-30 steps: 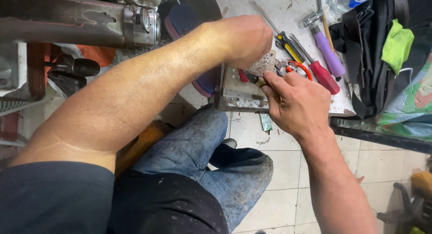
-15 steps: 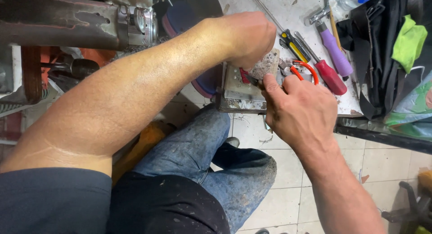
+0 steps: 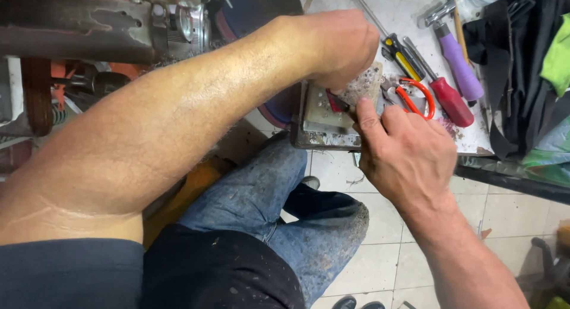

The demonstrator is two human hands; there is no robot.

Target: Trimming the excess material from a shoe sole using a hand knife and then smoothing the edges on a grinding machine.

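A small red piece (image 3: 336, 102) lies on a flat metal plate (image 3: 320, 116) at the near edge of the worktop (image 3: 409, 24), its long axis seeming to run from upper left to lower right. It sits directly between the two hands: the left hand (image 3: 338, 44) is curled shut over it from the far side, pressing down on the plate, while the right hand (image 3: 407, 154) comes from the near side, thumb and fingers pinched together at the piece's lower end. Both touch it; what the right pinches is too small to tell. Just right lie orange-handled pliers (image 3: 415, 98) and screwdrivers (image 3: 451, 77).
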